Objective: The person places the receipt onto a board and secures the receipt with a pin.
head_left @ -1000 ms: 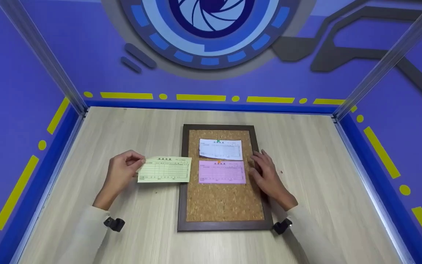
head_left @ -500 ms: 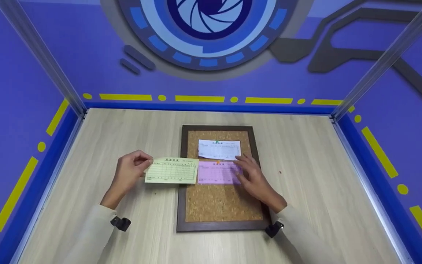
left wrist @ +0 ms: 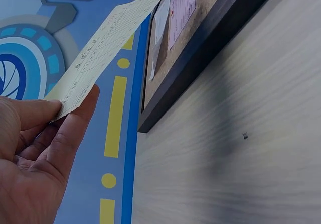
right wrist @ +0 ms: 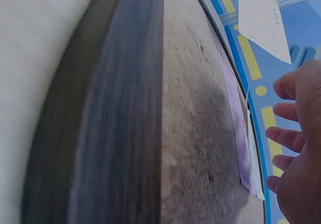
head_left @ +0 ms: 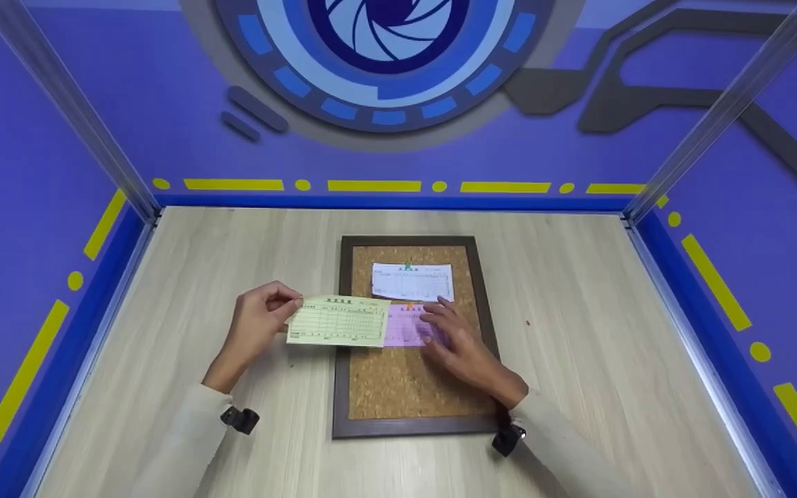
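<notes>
My left hand [head_left: 260, 317] pinches the left edge of a pale green printed slip [head_left: 338, 321] between thumb and fingers. The slip is raised, and its right end covers part of a pink slip [head_left: 398, 335] on the framed cork board [head_left: 412, 391]. In the head view my right hand [head_left: 464, 346] is over the pink slip's right side, its fingers spread and holding nothing. The right wrist view shows those fingers [right wrist: 286, 138] loosely bent above the cork. A white slip [head_left: 412, 282] is fixed above the pink one by a green pin [head_left: 408, 266]; an orange pin [head_left: 409, 306] marks the pink slip's top edge.
The board's dark frame [head_left: 340, 408] lies on a light wood table [head_left: 232, 242]. Blue panels with yellow marks [head_left: 374, 186] enclose the back and both sides. Small specks [head_left: 528, 323] dot the tabletop.
My left hand has carried the green slip to the right until it overlaps the pink slip. My right hand has moved left from the frame's right edge to over the pink slip.
</notes>
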Tool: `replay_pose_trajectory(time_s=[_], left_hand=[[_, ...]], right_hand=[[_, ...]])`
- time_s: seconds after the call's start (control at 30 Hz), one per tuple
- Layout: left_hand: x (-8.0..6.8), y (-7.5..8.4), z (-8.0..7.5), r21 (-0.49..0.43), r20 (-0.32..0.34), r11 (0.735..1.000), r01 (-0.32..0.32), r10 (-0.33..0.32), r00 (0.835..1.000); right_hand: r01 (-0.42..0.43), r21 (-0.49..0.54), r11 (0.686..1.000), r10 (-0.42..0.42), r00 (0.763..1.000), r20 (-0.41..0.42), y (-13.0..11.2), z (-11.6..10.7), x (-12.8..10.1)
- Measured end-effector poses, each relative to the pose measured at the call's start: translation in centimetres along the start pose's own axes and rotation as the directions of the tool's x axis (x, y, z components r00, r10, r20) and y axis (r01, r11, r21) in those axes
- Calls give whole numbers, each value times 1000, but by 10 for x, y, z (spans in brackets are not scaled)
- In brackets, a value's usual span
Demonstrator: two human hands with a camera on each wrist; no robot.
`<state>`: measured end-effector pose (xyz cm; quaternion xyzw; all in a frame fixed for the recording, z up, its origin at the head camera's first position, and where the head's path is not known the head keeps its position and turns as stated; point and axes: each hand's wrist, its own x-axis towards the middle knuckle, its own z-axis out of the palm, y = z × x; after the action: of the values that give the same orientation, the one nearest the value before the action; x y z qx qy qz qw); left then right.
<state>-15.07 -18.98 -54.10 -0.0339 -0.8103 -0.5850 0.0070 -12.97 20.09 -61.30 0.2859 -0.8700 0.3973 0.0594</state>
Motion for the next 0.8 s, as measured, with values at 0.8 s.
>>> replay_pose_trajectory(time_s=[0.8], left_hand=[[0, 10, 20, -20, 15, 998, -54, 55, 998]], right_hand=[[-89, 45, 995, 84, 991, 106, -26, 10, 4]])
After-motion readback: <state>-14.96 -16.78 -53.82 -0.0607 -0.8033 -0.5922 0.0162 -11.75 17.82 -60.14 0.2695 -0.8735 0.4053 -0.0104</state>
